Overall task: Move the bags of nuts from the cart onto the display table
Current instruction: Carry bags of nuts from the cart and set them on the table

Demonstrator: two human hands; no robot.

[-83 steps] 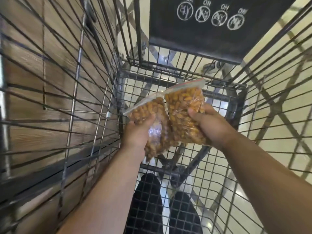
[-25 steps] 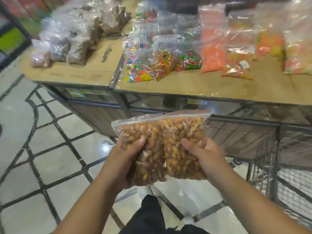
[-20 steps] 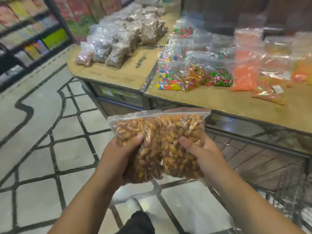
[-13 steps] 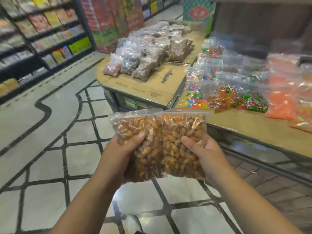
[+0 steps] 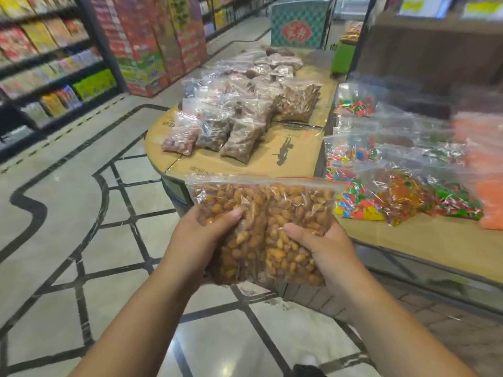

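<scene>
Two clear zip bags of orange-brown nuts are held side by side in front of me, above the floor and just short of the display table [image 5: 294,159]. My left hand [image 5: 196,240] grips the left bag of nuts [image 5: 217,197], thumb on its front. The right bag of nuts [image 5: 296,208] is gripped by my right hand [image 5: 324,246] in the same way. The table is topped with brown cardboard and carries several bags of brown nuts [image 5: 245,110]. The cart is out of view.
To the right, a second cardboard-topped table [image 5: 408,238] holds bags of coloured sweets [image 5: 375,202] and orange snacks [image 5: 487,170]. Shelves of packaged goods [image 5: 54,63] line the aisle on the left. Tiled floor [image 5: 81,240] lies between them and the tables.
Both bags left the cart and came with me toward the display table. My view has swung left and the table of nut bags is nearer. My hands keep the same grip.
</scene>
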